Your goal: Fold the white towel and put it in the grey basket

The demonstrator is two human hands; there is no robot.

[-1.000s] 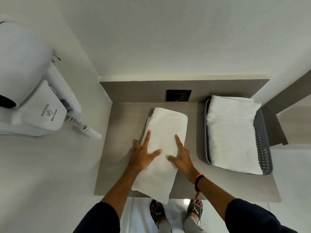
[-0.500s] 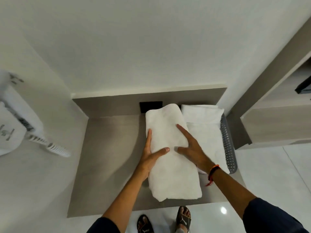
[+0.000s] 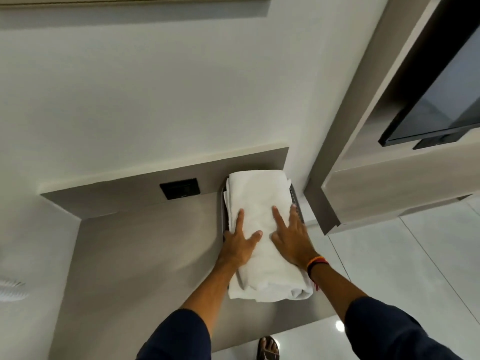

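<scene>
- the folded white towel (image 3: 262, 229) lies lengthwise over the grey basket (image 3: 296, 201) at the far right corner of the bench (image 3: 135, 261), hiding nearly all of it.
- only slivers of the basket show: a thin rim along the towel's left side and a perforated wall along its right side.
- the towel's near end, a rolled fold, hangs out past the basket toward the bench's front edge.
- the left hand (image 3: 237, 244) lies flat on the towel's left edge, its grip wide, fingers spread and thumb stretched across the cloth; it clasps nothing.
- the right hand (image 3: 292, 239) lies flat on the towel's right side, grip likewise wide, forefinger pointing to the far edge; the outer fingers reach the basket's right wall.
- a braided band (image 3: 315, 263) circles the right wrist; both forearms end in dark sleeves.
- a black wall plate (image 3: 179, 188) sits on the upstand behind the bench, left of the basket.
- a sandalled foot (image 3: 267, 348) shows on the floor below the front edge.
</scene>
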